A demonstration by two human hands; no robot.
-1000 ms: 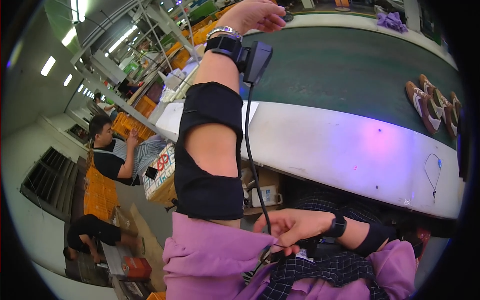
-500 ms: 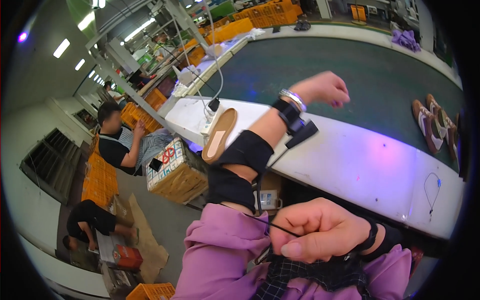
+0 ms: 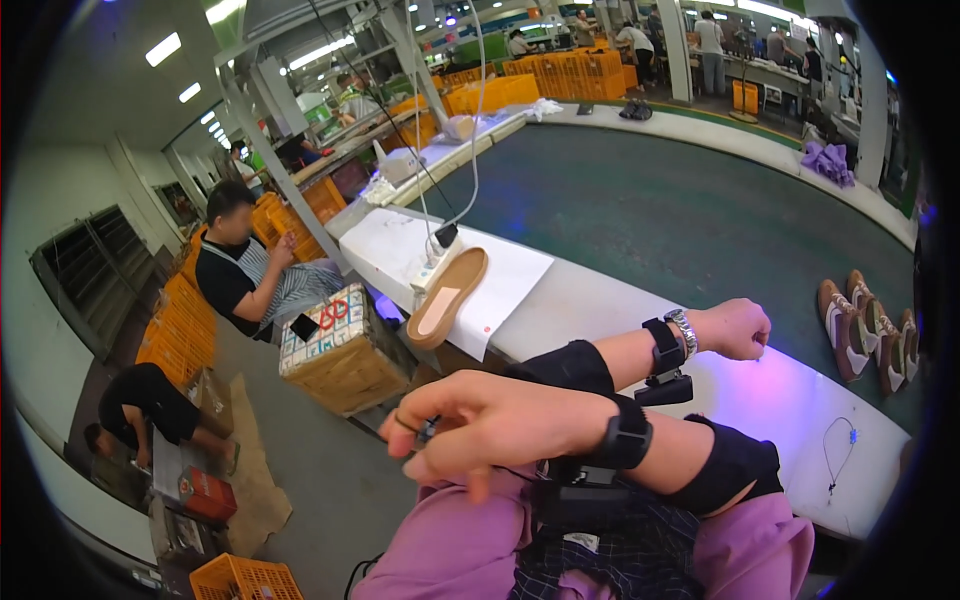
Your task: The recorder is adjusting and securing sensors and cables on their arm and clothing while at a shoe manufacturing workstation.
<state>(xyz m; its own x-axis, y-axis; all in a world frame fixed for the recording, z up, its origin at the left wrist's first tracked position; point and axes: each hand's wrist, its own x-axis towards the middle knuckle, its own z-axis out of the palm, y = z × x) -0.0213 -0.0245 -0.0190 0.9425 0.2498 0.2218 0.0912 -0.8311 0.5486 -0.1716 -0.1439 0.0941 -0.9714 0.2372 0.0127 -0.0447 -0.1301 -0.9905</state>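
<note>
1. Your right hand (image 3: 735, 330) rests at the near edge of the white surface (image 3: 600, 300), curled into a loose fist; whether it grips anything you cannot tell. A metal watch and a black strap sit on that wrist.
2. Your left hand (image 3: 490, 425) hangs in front of your chest, below the surface, with its fingers (image 3: 425, 415) bent and pinched together on a thin dark cord (image 3: 425, 432).
3. A tan shoe insole (image 3: 447, 297) lies on a white sheet of paper (image 3: 510, 285) at the left end of the surface, well apart from both hands and just beside a white power strip (image 3: 435, 265).
4. Brown and white shoes (image 3: 868, 330) lie in a row on the dark green belt (image 3: 680, 210), to the far right of your right hand.
5. A person in a black shirt (image 3: 250, 270) sits to the left, near a cardboard box (image 3: 340, 350) standing on the floor below the insole.
</note>
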